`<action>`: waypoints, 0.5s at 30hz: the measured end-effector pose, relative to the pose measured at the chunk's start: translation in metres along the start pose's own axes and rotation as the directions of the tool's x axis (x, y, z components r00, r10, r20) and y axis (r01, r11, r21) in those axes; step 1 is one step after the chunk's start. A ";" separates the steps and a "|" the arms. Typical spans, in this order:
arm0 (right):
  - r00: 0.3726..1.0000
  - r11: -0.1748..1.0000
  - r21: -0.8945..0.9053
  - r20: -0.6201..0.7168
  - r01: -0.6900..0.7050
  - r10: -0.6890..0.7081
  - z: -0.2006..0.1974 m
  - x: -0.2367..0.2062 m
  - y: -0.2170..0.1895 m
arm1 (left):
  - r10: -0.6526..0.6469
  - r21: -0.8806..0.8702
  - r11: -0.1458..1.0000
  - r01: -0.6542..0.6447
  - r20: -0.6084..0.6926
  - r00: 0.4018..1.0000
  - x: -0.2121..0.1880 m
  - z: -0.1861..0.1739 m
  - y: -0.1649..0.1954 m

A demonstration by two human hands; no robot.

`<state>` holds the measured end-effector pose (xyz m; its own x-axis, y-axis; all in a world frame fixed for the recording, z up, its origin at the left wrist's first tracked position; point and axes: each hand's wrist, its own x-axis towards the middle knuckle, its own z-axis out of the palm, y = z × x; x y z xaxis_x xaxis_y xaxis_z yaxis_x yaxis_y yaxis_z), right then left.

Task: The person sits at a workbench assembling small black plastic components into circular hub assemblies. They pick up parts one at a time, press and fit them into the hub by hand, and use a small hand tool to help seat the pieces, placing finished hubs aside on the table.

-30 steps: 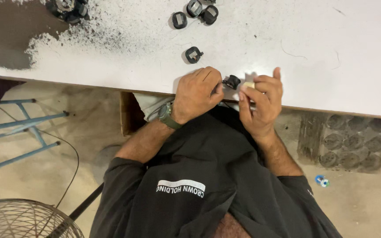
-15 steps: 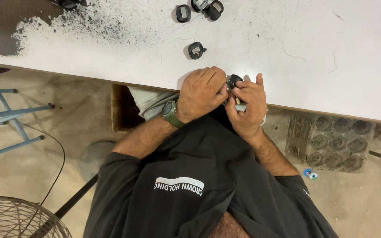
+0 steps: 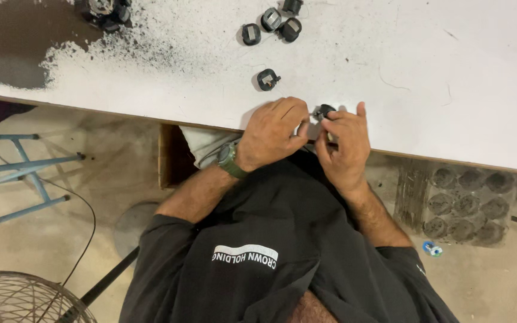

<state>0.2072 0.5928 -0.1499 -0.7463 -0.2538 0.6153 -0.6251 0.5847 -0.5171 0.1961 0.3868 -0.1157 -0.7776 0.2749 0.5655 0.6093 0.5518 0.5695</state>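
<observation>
At the near edge of the white table (image 3: 426,90), both my hands meet on a small black round part (image 3: 325,110). My left hand (image 3: 273,131), with a green watch on its wrist, has curled fingers pinching the part's left side. My right hand (image 3: 345,143) grips it from the right and below, thumb up. Much of the part is hidden by my fingers. Another black part (image 3: 267,79) lies on the table just beyond my left hand.
Three more black parts (image 3: 270,24) lie farther back, and a dark pile (image 3: 106,12) sits at the far left amid black dust. Below the table are a blue metal frame (image 3: 25,173), a wire fan guard (image 3: 13,299) and a grey moulded tray (image 3: 468,203).
My hands stay together on the small part at the table edge; the right hand's fingers have shifted around it. The view has drifted slightly.
</observation>
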 end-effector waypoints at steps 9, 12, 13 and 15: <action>0.980 0.996 0.004 -0.179 -0.089 0.089 -0.036 -0.005 0.021 | 0.101 0.499 0.821 -0.276 0.349 0.932 0.034 -0.059 -0.043; 0.994 0.999 0.004 -0.097 -0.048 0.048 -0.033 -0.002 0.011 | -0.120 0.456 0.879 -0.140 0.496 0.860 0.037 -0.044 -0.040; 0.996 0.998 -0.015 -0.062 -0.058 0.057 -0.034 -0.001 0.007 | -0.077 0.375 0.921 -0.101 0.432 0.899 0.037 -0.039 -0.036; 0.998 0.996 -0.066 0.002 -0.062 0.062 -0.036 0.003 0.002 | -0.017 0.191 0.981 -0.041 0.291 0.956 0.032 -0.030 -0.028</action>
<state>0.2121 0.6213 -0.1276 -0.7844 -0.2185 0.5806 -0.5611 0.6489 -0.5139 0.1588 0.3568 -0.0957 -0.7992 0.4832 0.3575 0.5998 0.6800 0.4217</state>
